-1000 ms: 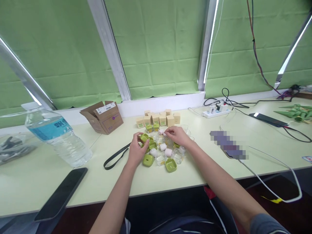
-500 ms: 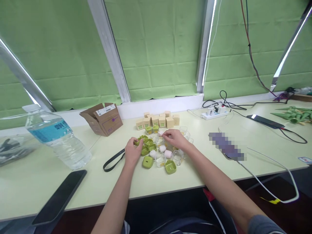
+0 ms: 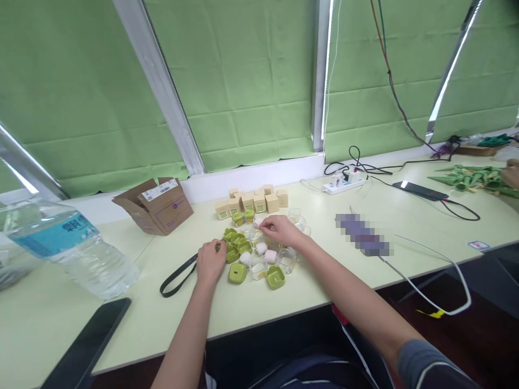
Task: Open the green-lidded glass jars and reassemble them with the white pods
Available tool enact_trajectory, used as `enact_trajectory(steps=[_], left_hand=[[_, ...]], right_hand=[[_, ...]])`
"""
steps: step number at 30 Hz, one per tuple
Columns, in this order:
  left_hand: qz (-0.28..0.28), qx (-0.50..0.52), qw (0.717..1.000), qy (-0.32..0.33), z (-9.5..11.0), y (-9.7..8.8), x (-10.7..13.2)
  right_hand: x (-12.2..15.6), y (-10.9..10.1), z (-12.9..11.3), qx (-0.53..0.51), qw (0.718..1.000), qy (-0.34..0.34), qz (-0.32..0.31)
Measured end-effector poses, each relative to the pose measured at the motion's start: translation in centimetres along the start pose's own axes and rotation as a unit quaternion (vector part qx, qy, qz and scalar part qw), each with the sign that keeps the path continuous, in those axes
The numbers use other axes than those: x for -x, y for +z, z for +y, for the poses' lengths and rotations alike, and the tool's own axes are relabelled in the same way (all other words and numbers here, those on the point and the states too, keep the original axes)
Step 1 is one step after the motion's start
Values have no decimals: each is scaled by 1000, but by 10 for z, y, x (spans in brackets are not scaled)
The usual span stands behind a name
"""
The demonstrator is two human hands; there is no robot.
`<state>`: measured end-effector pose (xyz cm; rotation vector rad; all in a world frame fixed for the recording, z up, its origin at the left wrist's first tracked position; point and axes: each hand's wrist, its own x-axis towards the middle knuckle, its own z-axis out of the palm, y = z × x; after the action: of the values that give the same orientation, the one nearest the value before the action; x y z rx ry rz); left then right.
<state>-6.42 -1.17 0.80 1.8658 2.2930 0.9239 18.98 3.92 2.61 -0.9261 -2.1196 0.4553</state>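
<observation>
Two hands: both reach over the desk (image 3: 150, 319), one at the left of a cluster of small pieces, the other over its far right; the spread seems to keep most of the cluster in sight and reach
Left hand (image 3: 212, 261): fingers curled down at the left edge of the green trays (image 3: 244, 247); held low, perhaps to steady light parts
Right hand (image 3: 284, 231): thumb and fingertips drawn together just beside a pink piece (image 3: 258, 222); such a pinch suits so small a thing
Grip: fingers cover the contact and the pieces are tiny, so I cannot tell whether either hand grasps anything or only touches it
Green trays: bunched just right of the left hand, hollows up; near-square, so no strong long axis shows
Open tray (image 3: 275, 277): near the desk's front edge, hollow facing up; set slightly askew to that edge
Slotted lid (image 3: 237, 273): left of the open tray, slot up; the slot's long axis runs roughly left to right
Clear cups (image 3: 286, 261): scattered among the pale pieces and along the right side
Boxes (image 3: 271, 203): bunched behind the cluster; likely there to leave working room
</observation>
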Motion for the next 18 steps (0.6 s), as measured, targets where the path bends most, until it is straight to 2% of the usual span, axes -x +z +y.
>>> enact_trajectory(steps=[18], left_hand=[[-11, 95, 995, 22, 7, 2, 2]], right_hand=[[3, -1, -5, -2, 999, 4, -43]])
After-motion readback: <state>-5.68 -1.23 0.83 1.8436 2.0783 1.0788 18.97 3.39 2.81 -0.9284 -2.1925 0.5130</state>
